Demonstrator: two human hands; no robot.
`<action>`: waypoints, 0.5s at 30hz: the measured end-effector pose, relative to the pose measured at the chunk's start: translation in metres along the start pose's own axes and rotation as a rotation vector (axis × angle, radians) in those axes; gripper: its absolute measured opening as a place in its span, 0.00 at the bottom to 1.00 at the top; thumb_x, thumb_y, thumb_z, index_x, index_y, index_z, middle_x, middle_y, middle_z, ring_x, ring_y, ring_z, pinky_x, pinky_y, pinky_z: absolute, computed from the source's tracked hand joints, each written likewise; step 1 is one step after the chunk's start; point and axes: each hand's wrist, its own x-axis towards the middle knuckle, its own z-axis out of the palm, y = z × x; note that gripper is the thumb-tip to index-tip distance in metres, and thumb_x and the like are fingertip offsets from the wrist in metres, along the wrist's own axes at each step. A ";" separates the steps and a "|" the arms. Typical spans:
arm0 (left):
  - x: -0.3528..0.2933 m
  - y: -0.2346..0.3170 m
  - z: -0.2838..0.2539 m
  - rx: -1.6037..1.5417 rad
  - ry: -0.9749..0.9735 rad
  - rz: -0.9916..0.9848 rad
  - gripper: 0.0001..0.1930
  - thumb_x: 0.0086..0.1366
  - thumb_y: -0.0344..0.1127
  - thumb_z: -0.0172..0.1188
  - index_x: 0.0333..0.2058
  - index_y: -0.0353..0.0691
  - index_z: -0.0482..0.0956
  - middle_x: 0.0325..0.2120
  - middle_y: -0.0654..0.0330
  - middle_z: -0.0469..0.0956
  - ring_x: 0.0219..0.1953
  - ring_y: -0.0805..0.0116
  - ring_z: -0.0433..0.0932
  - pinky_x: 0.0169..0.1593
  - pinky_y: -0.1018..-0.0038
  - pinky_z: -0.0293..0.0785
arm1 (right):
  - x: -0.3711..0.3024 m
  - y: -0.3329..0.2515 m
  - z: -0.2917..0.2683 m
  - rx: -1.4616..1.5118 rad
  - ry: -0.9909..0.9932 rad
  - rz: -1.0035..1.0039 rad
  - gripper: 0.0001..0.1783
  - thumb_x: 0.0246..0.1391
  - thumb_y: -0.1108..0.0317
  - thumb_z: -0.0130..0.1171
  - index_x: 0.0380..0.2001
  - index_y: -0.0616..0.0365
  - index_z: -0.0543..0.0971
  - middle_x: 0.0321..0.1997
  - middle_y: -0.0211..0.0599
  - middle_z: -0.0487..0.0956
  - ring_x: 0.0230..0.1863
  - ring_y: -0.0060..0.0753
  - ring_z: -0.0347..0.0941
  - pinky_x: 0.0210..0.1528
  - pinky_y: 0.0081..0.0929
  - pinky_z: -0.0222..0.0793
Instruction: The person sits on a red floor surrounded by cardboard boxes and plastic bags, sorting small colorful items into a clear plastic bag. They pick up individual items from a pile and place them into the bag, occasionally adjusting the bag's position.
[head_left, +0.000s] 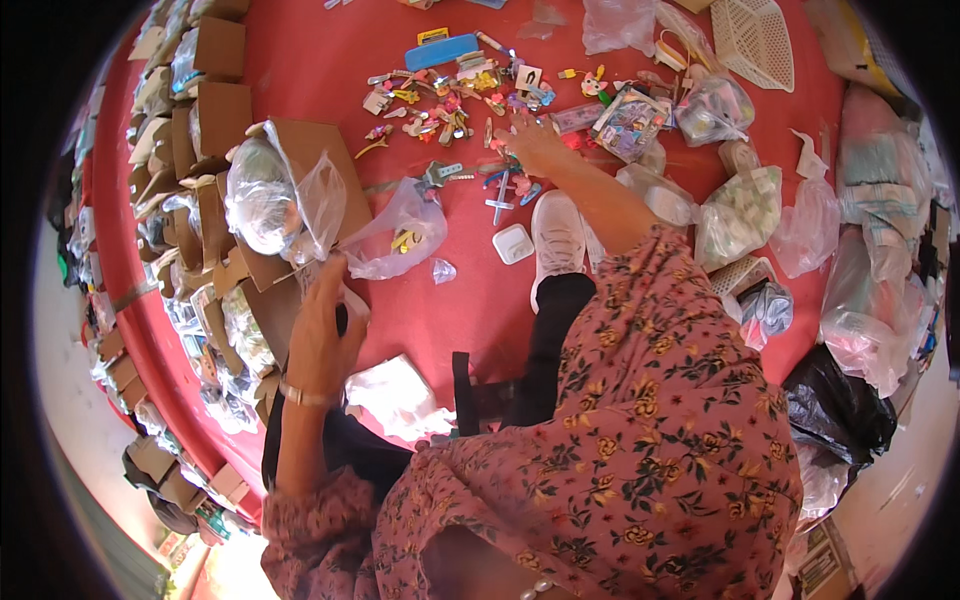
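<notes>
Trinkets (443, 115) lie heaped on the red floor (400, 325), inward of the cardboard boxes (223, 112) along its left edge; the right hand (530, 145) spreads over their near side, any pinch hidden. A careless sweep could scatter pieces under the pale shoe (557, 238). The left hand (325, 320), near a clear bag (388, 242), could snag its film; its grip cannot be told.

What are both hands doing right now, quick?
Left hand: can't tell whether it's holding anything.
Right hand: looks open, spread at the small colourful trinkets.
</notes>
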 end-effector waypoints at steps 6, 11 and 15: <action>-0.040 0.020 0.005 -0.222 -0.338 0.049 0.32 0.47 0.29 0.60 0.53 0.39 0.59 0.41 0.50 0.71 0.37 0.56 0.74 0.40 0.69 0.70 | 0.003 -0.002 0.015 0.034 -0.081 0.080 0.32 0.34 0.65 0.64 0.46 0.46 0.65 0.44 0.44 0.66 0.44 0.45 0.69 0.38 0.45 0.66; -0.022 0.011 0.024 0.217 -0.326 0.013 0.33 0.47 0.30 0.59 0.54 0.41 0.57 0.40 0.51 0.70 0.39 0.54 0.72 0.41 0.67 0.69 | 0.000 -0.016 0.011 -0.090 0.013 -0.006 0.25 0.38 0.66 0.60 0.43 0.48 0.66 0.41 0.45 0.67 0.40 0.45 0.71 0.34 0.41 0.68; -0.018 0.009 0.026 0.239 -0.307 0.064 0.28 0.48 0.31 0.57 0.51 0.39 0.61 0.39 0.52 0.72 0.38 0.55 0.72 0.40 0.68 0.69 | 0.007 -0.007 0.012 0.083 -0.135 0.082 0.20 0.41 0.70 0.55 0.41 0.51 0.66 0.41 0.47 0.67 0.35 0.48 0.73 0.32 0.40 0.69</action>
